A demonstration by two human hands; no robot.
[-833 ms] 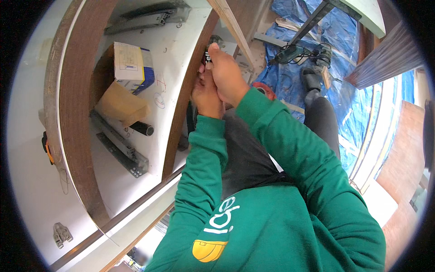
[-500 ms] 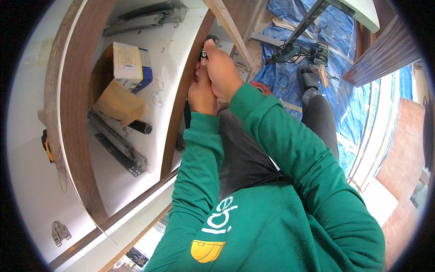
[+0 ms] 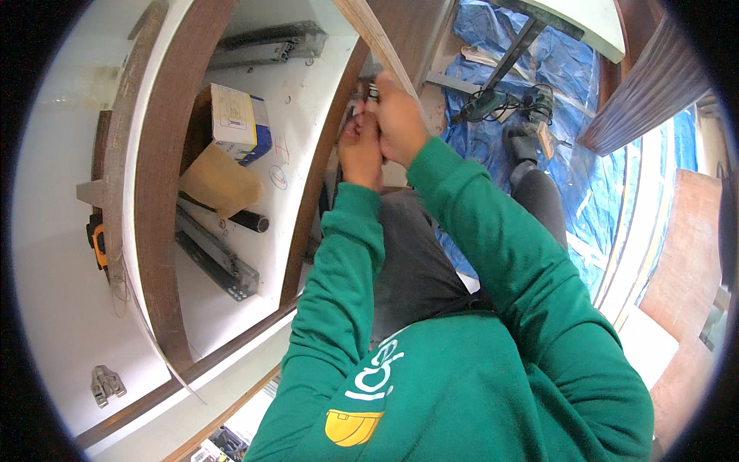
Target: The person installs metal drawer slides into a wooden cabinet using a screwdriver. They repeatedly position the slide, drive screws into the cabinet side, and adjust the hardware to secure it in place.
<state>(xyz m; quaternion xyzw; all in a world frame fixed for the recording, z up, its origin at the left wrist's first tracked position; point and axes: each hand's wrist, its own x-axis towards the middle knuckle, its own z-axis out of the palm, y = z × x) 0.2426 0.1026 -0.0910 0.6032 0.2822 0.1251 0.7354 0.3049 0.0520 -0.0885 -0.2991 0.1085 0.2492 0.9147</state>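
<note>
Right hand (image 3: 402, 127) nearer wooden strip (image 3: 371, 35), against left (image 3: 359, 159)

We see an opened white-and-blue box (image 3: 235, 123) between metal rails (image 3: 214, 254), an orange-and-black tool (image 3: 98, 241) and a hinge (image 3: 107, 386) farther left, and a corded power tool (image 3: 488, 104) on blue sheeting (image 3: 568, 171).

R hand (image 3: 400, 122) holds small dk item (image 3: 373, 94), L hand (image 3: 359, 158) touching R, nr brn cabinet edge (image 3: 318, 173).

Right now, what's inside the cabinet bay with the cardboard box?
Besides the box, metal rails and a dark cylinder lie there. A tan flap hides part of the cylinder; the box's contents cannot be made out.
</note>
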